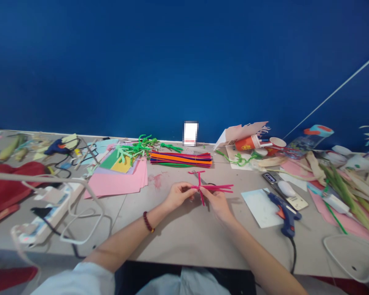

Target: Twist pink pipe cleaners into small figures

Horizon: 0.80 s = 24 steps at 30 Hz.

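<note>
Several pink pipe cleaners (pixel 223 187) cross each other in front of me, with one running upright and the others stretching to the right. My left hand (pixel 181 194) is closed in a pinch at the left end of the crossing. Thumb and fingers of my right hand (pixel 217 201) press on the same pipe cleaners just right of the crossing. Behind them lies a pair of scissors (pixel 202 178), partly covered by the pink stems. Farther back rests a bundle of coloured pipe cleaners (pixel 181 158), mostly orange, purple and red.
Pink paper sheets (pixel 115 180) and knotted green pipe cleaners (pixel 141 145) lie left. A white power strip (pixel 53 211) with looping cables sits nearer. On the right are a blue glue gun (pixel 284 213) on pale paper, a phone (pixel 285 190), paper cups (pixel 247 143) and corn husks (pixel 344 192).
</note>
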Motion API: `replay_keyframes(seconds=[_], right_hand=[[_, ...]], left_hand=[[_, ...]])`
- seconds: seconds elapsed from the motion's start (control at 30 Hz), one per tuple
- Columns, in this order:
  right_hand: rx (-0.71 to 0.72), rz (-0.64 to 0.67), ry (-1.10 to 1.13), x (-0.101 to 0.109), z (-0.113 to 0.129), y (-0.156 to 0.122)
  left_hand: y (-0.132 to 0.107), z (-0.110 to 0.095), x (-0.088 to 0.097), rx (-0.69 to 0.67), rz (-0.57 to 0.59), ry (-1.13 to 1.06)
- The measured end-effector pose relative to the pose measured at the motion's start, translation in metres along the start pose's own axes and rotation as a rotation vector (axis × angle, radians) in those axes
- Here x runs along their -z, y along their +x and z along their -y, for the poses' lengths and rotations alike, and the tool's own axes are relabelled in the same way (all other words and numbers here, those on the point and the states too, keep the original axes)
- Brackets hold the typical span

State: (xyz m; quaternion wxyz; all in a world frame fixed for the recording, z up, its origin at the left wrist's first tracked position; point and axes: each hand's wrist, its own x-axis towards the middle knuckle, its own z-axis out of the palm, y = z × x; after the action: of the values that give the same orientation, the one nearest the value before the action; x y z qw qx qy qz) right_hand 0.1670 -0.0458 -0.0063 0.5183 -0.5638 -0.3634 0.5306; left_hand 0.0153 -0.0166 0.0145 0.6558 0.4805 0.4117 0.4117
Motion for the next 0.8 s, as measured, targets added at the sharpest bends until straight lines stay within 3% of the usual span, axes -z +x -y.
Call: replay_keyframes(seconds=[0.37,0.57,0.8], right_hand=[[-0.054,-0.024,0.086,-0.002,0.002,-0.002],[-0.087,-0.039,0.215,-0.005,0.015,-0.005],[-0.126,0.005,0.358,-0.006,0.017,-0.003]], left_hand=[[0.002,0.005,0.004,-0.024,0.025,-0.003],[0.002,0.012,0.008,-0.234,0.015,0.262],[-0.003,0.006,0.006,-0.345,-0.136,0.389]])
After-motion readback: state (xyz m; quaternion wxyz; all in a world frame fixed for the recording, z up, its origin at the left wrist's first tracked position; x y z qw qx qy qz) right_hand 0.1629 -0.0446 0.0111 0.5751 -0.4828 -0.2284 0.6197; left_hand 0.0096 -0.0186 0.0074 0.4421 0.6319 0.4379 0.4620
